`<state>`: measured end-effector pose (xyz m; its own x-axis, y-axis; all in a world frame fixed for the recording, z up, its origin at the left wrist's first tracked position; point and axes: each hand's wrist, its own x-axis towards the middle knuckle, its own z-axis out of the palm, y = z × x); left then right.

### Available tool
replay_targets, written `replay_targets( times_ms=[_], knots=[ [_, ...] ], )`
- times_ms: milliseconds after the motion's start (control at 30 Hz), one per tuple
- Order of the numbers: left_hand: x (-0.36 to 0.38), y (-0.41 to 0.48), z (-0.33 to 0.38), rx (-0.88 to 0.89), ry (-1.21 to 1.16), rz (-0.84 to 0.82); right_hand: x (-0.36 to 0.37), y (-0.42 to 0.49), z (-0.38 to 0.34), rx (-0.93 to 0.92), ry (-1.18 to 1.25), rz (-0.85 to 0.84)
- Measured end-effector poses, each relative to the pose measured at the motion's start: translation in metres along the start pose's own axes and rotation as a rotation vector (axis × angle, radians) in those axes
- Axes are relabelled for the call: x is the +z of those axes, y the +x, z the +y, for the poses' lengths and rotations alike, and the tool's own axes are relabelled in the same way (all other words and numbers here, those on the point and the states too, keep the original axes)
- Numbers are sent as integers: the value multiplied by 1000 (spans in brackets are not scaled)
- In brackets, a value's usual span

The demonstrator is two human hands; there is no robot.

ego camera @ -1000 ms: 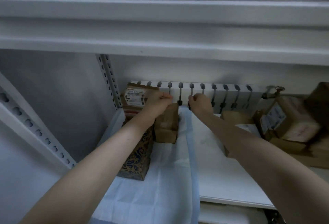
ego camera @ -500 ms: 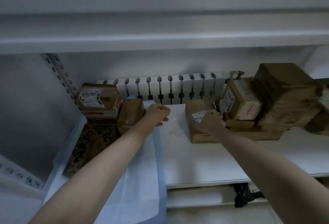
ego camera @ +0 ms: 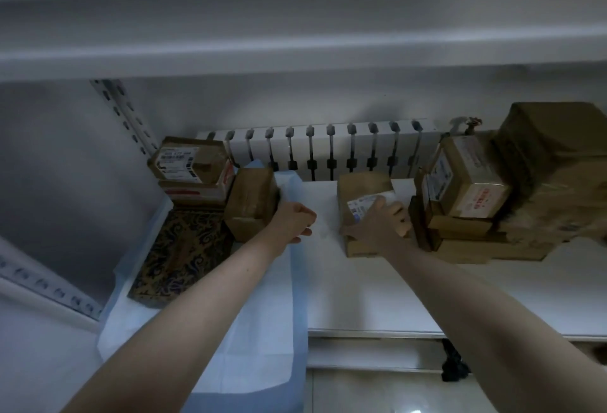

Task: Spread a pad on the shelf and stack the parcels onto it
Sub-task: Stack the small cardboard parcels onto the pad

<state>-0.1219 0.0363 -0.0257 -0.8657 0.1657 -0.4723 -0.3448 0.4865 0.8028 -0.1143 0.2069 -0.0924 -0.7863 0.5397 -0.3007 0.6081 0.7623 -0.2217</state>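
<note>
Left third of the white shelf (ego camera: pixel 460 297): a pale blue pad (ego camera: pixel 262 330) lies spread flat, its near end hanging over the shelf's front edge.

On the pad:
- a dark patterned box (ego camera: pixel 177 255) lying flat at the left;
- two labelled cartons (ego camera: pixel 190 163) stacked at the far left corner;
- a plain brown parcel (ego camera: pixel 251 202) standing just right of the cartons.

Left hand (ego camera: pixel 292 222): fingers curled, over the pad's right edge and right beside the brown parcel. Cannot tell whether it pinches the pad or holds nothing.

Right hand (ego camera: pixel 381 227): on the taped parcel (ego camera: pixel 361 187) in the middle of the shelf, off the pad. Fingers are curled over its top by the white label and the thumb is on its near left side, so it grips the parcel. The parcel rests on the bare shelf.

The hands are apart, with bare shelf between them.

Right of the taped parcel, and close to it, stands a pile of brown parcels (ego camera: pixel 476 192), the largest at the far right. A white radiator (ego camera: pixel 328 149) runs along the wall behind. A perforated post (ego camera: pixel 121 113) rises at the far left, and another shelf board (ego camera: pixel 295 34) is overhead.
</note>
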Motion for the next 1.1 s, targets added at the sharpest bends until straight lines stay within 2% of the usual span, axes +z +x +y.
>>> replay_targets(
  times_ms=[67, 267, 433, 600, 700, 767, 833, 900, 1000, 1100],
  knots=[
    [0, 0, 0, -1, -1, 6, 5, 1, -3, 14, 14, -55],
    [-5, 0, -6, -9, 5, 31, 0, 5, 1, 33, 53, -47],
    [0, -3, -6, -40, -27, 25, 1, 10, 10, 69, 99, -126],
    [3, -8, -5, -31, -31, 25, -3, 7, 15, 64, 102, -83],
    [2, -10, -3, -50, -61, 34, -6, 10, 22, -80, 349, -105],
    [2, -11, -1, -84, -104, 45, -10, 9, 26, -194, 557, -163],
    [3, -11, 1, -115, -157, 59, -20, 7, 28, -233, 748, -237],
    [4, -11, 3, -130, -207, 75, -34, 1, 27, -253, 969, -375],
    [8, -14, 7, -129, -293, 72, -54, -14, 36, -363, 1145, -640],
    [9, -18, 11, -139, -384, 52, -62, -25, 47, -332, 1334, -841]
  ],
)
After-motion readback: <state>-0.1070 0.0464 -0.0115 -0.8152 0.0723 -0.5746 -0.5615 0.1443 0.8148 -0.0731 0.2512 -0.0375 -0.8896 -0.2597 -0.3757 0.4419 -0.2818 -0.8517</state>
